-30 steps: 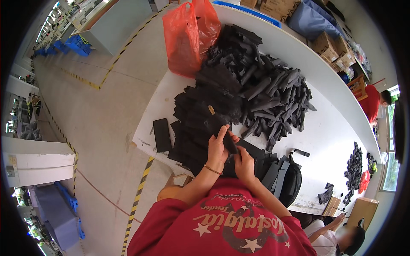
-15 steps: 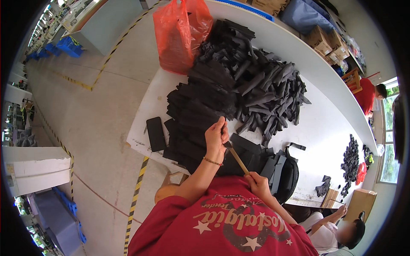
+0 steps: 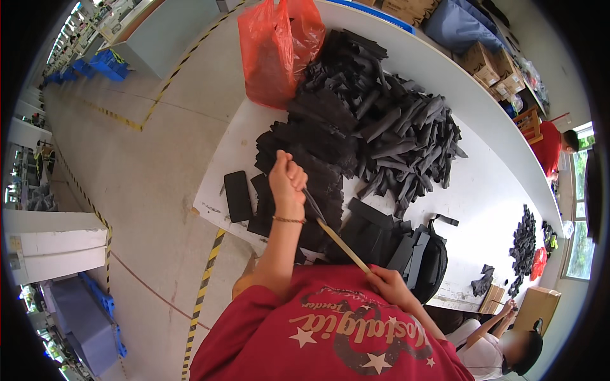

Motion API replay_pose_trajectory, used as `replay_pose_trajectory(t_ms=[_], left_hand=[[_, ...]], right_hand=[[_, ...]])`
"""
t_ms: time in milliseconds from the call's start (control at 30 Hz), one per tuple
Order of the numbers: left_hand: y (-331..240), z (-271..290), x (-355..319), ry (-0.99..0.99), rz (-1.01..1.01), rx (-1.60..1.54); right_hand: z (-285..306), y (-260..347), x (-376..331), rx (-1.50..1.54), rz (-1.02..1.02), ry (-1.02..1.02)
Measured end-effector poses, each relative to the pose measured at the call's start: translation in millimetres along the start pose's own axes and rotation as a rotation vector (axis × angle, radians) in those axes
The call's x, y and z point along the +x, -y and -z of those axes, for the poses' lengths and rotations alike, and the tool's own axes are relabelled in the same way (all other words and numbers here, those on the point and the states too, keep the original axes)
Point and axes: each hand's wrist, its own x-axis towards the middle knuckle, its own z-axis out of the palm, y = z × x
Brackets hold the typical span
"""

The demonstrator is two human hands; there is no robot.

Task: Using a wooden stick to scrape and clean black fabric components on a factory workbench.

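My left hand (image 3: 287, 178) is a closed fist above the pile, gripping the end of a dark fabric strip (image 3: 312, 204). That strip stretches toward me and meets the far end of a slim tan stick (image 3: 343, 244). Close to my shirt, my right hand (image 3: 386, 284) is closed around the near end of this stick. Beneath my left hand, flat black fabric pieces (image 3: 311, 143) lie stacked on the white table (image 3: 480, 190). Farther right is a loose heap of dark, narrow fabric pieces (image 3: 413, 136).
A black phone (image 3: 238, 197) lies at the table's left edge, with a red plastic bag (image 3: 273, 57) at its far left corner. A black bag (image 3: 433, 267) stands near my right forearm. Another person (image 3: 495, 349) sits at the lower right, near more dark pieces (image 3: 522, 244).
My left hand has moved left and away from me, so a longer length of strip shows between it and the stick. My right hand stays near my shirt, still holding the stick.
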Motion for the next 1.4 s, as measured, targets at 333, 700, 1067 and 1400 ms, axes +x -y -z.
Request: replay_pose_trajectory(t_ms=[333, 700, 1067, 1400], left_hand=[[84, -9, -37, -0.205, 0.254, -0.102], [69, -14, -85, 0.739, 0.473, 0.839], [47, -28, -91, 0.422, -0.075, 0.778], [61, -55, -49, 0.402, 0.273, 0.427]], right_hand=[[-18, 50, 92, 0.239, 0.512, -0.646], [31, 77, 121, 0.5, 0.394, -0.521], [69, 86, 107, 0.383, 0.297, -0.545], [44, 88, 109, 0.345, 0.324, -0.402]])
